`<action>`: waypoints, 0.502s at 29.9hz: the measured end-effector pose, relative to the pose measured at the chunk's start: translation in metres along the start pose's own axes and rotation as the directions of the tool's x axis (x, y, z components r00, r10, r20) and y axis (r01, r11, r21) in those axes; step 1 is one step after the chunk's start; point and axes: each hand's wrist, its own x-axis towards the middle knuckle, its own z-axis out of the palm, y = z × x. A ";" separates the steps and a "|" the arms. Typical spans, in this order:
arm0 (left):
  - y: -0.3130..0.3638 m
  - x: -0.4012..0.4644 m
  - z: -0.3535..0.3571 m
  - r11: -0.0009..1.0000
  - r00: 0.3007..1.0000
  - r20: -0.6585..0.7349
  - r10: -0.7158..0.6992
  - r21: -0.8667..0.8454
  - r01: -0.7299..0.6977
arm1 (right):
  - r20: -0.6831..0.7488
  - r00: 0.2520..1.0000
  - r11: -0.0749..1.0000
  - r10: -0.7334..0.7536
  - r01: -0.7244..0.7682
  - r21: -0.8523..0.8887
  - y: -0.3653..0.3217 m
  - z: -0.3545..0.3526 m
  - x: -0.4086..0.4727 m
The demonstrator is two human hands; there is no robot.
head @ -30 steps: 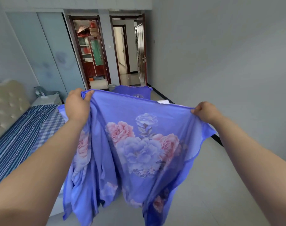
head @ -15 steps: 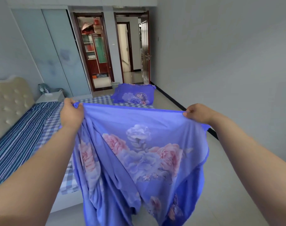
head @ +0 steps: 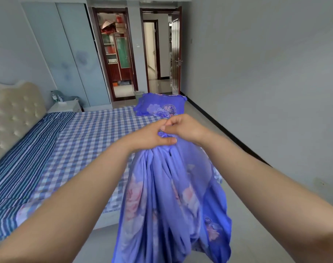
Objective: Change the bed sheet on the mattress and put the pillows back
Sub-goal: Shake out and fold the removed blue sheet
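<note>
Pinching the floral sheet [head: 167, 196] with my left hand [head: 152, 136] and right hand [head: 182, 128] together, just off the foot of the mattress [head: 82, 141], I should keep both corners matched so it hangs untwisted.

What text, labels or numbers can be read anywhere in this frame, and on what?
None can be read.
Boxes and items on the storage room shelves: any print is too small and blurred.
Purple floral sheet and pillow: flower patterns only, no lettering.
</note>
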 end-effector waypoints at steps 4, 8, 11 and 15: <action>-0.014 0.001 -0.009 0.991 0.991 0.016 -0.133 -0.012 0.133 | 0.046 0.997 0.998 -0.066 0.066 -0.001 0.000 -0.010 -0.004; -0.016 -0.002 -0.016 0.990 0.985 -0.101 -0.138 0.021 0.141 | 0.197 0.980 0.965 0.016 0.036 -0.258 0.012 -0.032 -0.021; -0.021 -0.006 -0.029 0.993 0.974 -0.202 -0.106 0.027 0.114 | 0.213 0.975 0.968 0.058 -0.003 -0.251 0.023 -0.052 -0.034; -0.022 -0.010 -0.038 0.991 0.961 -0.244 -0.129 0.012 0.136 | 0.211 0.977 0.985 -0.017 0.052 -0.162 0.025 -0.067 -0.049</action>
